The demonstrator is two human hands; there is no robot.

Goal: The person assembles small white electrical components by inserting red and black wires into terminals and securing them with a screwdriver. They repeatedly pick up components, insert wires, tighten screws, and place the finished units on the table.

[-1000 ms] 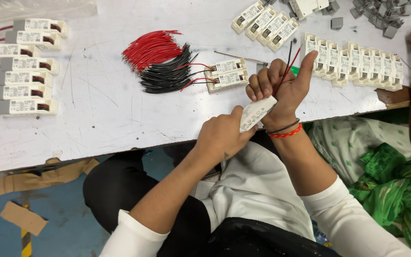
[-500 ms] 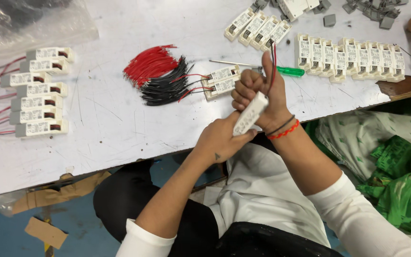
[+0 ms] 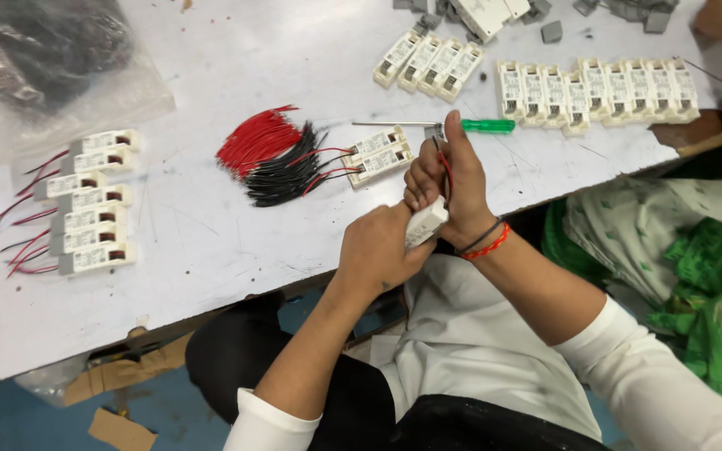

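Here the small white block (image 3: 424,224) sits tilted between both hands, red wire (image 3: 444,167) rising.

- The white table (image 3: 236,50) shows grey scuffs and scratches;
- the loose wires (image 3: 269,154) on it lie in a red bunch beside a black bunch;
- the screwdriver (image 3: 461,125), far from the hands, has a bright green handle and a silver shaft;
- the small block (image 3: 425,224) between the left hand (image 3: 378,250) and the right hand (image 3: 449,188) is white, with a red wire (image 3: 447,167);
- the bracelets (image 3: 485,242) on the right wrist are black and red-orange;
- the cloth (image 3: 695,276) at the right is green with a pale leafy pattern;
- the floor (image 3: 10,418) is blue.
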